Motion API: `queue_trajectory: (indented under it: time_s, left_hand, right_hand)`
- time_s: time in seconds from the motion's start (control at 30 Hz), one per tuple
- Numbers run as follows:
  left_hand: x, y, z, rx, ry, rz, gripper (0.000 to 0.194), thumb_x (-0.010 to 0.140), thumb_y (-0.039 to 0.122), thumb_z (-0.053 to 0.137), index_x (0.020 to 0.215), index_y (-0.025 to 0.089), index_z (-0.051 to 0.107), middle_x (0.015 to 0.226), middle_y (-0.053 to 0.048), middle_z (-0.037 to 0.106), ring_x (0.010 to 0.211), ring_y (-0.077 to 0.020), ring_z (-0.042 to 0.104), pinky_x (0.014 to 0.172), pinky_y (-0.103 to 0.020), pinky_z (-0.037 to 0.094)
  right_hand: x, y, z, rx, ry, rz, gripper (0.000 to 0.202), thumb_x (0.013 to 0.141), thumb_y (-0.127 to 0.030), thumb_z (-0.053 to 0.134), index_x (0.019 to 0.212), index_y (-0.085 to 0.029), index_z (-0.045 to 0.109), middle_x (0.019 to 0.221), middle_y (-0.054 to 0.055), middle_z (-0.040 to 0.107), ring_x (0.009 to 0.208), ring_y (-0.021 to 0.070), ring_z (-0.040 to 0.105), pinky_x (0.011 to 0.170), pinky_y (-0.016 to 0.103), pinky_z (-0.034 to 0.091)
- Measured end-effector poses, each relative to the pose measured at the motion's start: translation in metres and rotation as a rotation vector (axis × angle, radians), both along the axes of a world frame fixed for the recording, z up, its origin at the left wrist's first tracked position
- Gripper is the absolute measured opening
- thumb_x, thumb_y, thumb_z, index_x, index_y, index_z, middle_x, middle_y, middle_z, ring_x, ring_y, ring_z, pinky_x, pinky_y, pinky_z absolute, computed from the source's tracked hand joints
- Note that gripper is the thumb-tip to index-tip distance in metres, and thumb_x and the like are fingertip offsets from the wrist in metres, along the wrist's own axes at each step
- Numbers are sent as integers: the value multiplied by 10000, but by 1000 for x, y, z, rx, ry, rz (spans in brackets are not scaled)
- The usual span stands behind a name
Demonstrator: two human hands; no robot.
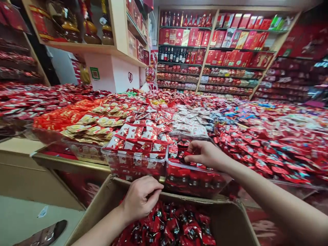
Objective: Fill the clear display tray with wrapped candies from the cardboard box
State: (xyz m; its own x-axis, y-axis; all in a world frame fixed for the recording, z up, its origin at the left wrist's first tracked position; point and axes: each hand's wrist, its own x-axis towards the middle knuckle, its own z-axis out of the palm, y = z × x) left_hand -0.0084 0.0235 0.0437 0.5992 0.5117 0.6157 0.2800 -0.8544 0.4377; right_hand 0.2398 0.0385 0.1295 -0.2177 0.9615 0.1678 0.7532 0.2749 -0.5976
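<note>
My right hand (205, 154) reaches into a clear plastic bin (197, 174) at the middle of the display, thumb and fingers pinched together on a small red-wrapped candy (186, 156). Similar red and dark wrapped candies (173, 151) lie in that bin. Over the far edge of an open cardboard box (228, 218) is my left hand (143, 196), its fingers curled and closed; whatever they may hold is hidden. Red and black wrapped candies (171, 227) fill the part of the box visible below my hands.
A clear bin of red and white packets (135, 147) stands left of the bin I reach into. Gold packets (102, 124) and a wide heap of red packets (256, 150) flank these. Shelves (184, 44) of bottles and red boxes rise behind. A shoe (48, 234) shows on the floor.
</note>
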Motion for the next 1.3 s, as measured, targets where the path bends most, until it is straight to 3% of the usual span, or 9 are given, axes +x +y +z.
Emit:
queue_trajectory:
  time_s: [0.3,0.57,0.9,1.3]
  left_hand:
    - [-1,3,-2,19,24,-1,150,766,121,488,859,175,592,723,-40,621,665,-150,560,625,-283,443]
    - [-1,4,-3,27,51,-9,132,761,119,510,855,173,587,734,-38,619,676,-150,553,643,-294,440]
    - [-1,3,-4,23,50,-10,142,754,105,518,859,173,586,746,-34,617,689,-147,551,658,-291,436]
    - [0,2,-2,31,65,8,130,768,130,501,852,173,591,750,-38,619,702,-152,564,671,-294,445]
  right_hand:
    - [-1,-10,4,-88,58,68,213,731,-356,515,723,-162,603,639,20,597,572,122,506,507,227,377]
    - [3,-10,5,-125,25,89,167,696,-312,559,693,-164,636,626,-1,599,583,122,504,534,228,379]
    - [7,-2,0,-254,-14,202,266,726,-363,532,787,-156,687,734,21,669,657,162,569,568,247,406]
    - [3,-2,2,-252,62,129,168,657,-296,595,696,-146,660,651,14,634,584,122,521,529,223,396]
